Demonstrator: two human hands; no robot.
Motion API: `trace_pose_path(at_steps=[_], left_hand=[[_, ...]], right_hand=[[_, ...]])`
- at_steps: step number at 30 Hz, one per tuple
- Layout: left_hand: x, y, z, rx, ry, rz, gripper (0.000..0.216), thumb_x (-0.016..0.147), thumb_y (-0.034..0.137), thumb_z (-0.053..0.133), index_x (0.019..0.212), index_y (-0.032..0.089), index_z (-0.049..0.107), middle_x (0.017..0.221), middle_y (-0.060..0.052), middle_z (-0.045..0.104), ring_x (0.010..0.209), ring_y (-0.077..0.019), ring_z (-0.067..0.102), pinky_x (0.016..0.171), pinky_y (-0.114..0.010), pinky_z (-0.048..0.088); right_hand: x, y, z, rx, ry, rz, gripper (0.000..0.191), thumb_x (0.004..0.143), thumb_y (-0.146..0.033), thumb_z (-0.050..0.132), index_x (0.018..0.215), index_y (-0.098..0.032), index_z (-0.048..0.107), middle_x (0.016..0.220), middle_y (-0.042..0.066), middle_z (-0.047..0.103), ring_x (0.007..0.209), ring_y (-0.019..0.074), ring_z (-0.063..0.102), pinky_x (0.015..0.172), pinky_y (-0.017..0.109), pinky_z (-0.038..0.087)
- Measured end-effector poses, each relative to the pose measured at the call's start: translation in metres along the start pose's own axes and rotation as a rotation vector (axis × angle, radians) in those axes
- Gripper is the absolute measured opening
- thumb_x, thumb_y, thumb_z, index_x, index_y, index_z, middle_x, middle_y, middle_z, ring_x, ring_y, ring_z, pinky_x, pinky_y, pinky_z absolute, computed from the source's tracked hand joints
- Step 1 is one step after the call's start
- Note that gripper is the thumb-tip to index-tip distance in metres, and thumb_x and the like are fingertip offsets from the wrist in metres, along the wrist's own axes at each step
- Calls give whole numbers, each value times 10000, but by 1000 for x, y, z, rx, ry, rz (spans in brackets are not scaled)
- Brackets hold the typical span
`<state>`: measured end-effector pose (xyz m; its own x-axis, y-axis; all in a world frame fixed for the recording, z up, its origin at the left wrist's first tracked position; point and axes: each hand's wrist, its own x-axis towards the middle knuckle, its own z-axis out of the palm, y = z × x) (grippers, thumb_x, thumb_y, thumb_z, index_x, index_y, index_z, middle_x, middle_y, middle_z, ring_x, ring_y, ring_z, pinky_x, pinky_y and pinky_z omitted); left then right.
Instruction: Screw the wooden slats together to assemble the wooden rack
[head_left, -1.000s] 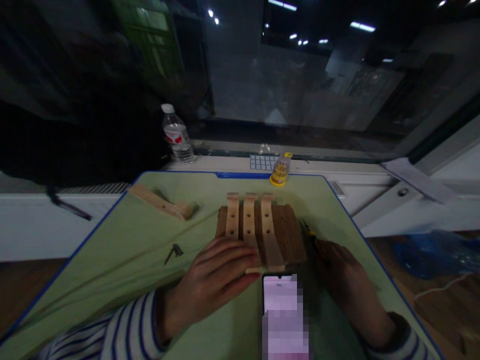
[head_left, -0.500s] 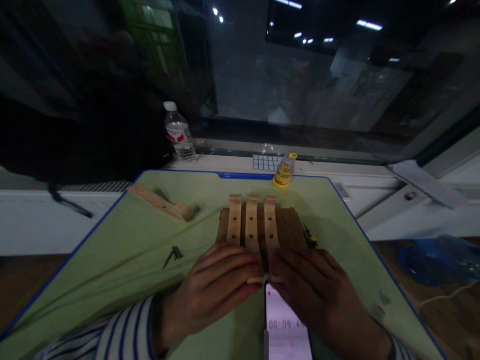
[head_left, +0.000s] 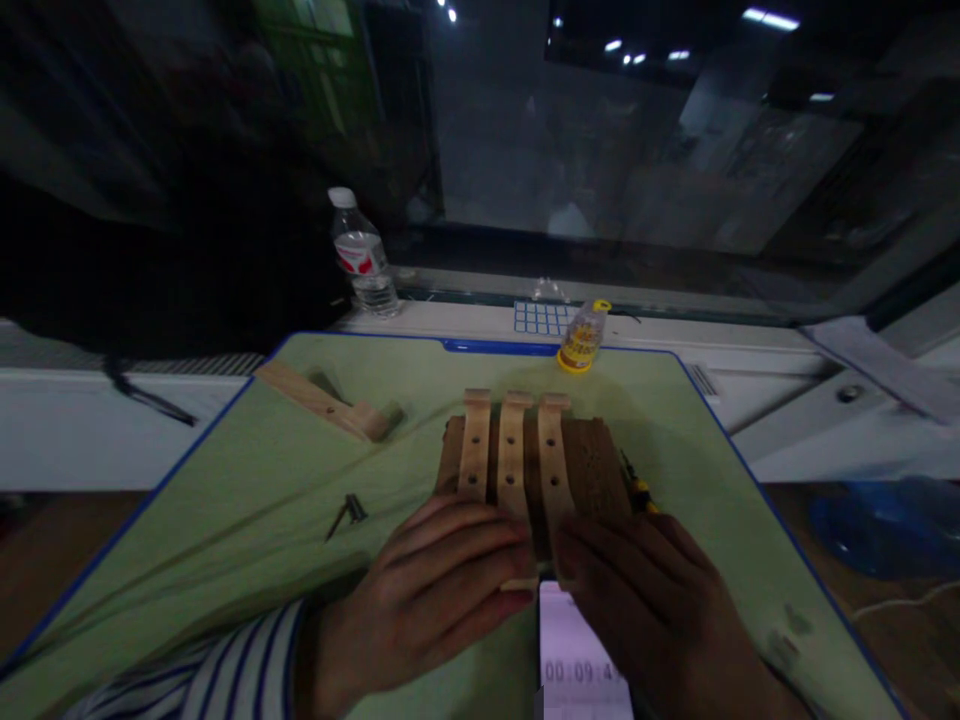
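Three light wooden strips lie side by side across a brown board (head_left: 598, 465), each with two holes showing and a bent far end. The fingers of my left hand (head_left: 424, 590) are closed over the near ends of the left strip (head_left: 477, 435) and the middle strip (head_left: 512, 455). My right hand (head_left: 652, 610) has its fingers pressed together round the near end of the right strip (head_left: 553, 460). A narrow gap separates the two hands. Just below it a phone (head_left: 574, 625) with a running timer lies partly under my right hand. My fingers hide the strips' near parts.
Several screws (head_left: 351, 512) lie left of the board, and a wooden piece with a block end (head_left: 322, 405) lies farther back. A yellow-and-black tool (head_left: 637, 487) is at the board's right. A yellow-capped bottle (head_left: 582, 340) and a water bottle (head_left: 364, 260) stand at the back.
The camera view has shifted slightly. My hands stay on the strips, a little farther apart, and the right strip's near end sits slightly farther from the middle one.
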<state>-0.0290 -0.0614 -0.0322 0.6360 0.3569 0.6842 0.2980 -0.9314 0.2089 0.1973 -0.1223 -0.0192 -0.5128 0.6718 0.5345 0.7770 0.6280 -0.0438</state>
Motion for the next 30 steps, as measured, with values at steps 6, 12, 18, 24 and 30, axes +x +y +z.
trace_pose_path(at_steps=[6,12,18,24,30], left_hand=[[0,0,1,-79,42,12,402,842,377,626,1142,114,573,1117,-131,682,1077,-211,610,884,-369,532],[-5,-1,-25,-48,241,-191,237,826,134,608,1061,163,612,1015,-90,706,955,-184,645,815,-352,541],[-42,-25,-57,69,132,-800,204,889,309,537,943,164,669,891,-58,715,794,-159,651,741,-292,533],[-63,-37,-58,103,-87,-865,289,900,342,488,1045,163,663,960,-76,720,794,-180,667,675,-272,521],[-70,-45,-44,136,-127,-797,292,923,303,450,1047,156,669,972,-88,703,856,-187,656,748,-281,507]], right_hand=[[-1,3,-6,-47,122,-22,310,807,-213,663,1095,-105,626,1068,140,702,951,259,614,771,419,465],[-4,-3,-26,-77,299,-90,253,807,-159,633,1059,-151,647,886,79,732,833,199,644,699,331,486],[14,-39,-24,34,-10,-244,293,864,-73,411,1008,-206,629,855,42,729,719,167,659,641,294,517],[54,-70,10,-2,-365,-141,296,791,32,446,945,-181,583,858,45,665,716,185,644,583,302,484],[90,-75,45,-127,-503,-75,258,876,-37,447,1088,-129,562,994,98,647,852,188,631,703,303,489]])
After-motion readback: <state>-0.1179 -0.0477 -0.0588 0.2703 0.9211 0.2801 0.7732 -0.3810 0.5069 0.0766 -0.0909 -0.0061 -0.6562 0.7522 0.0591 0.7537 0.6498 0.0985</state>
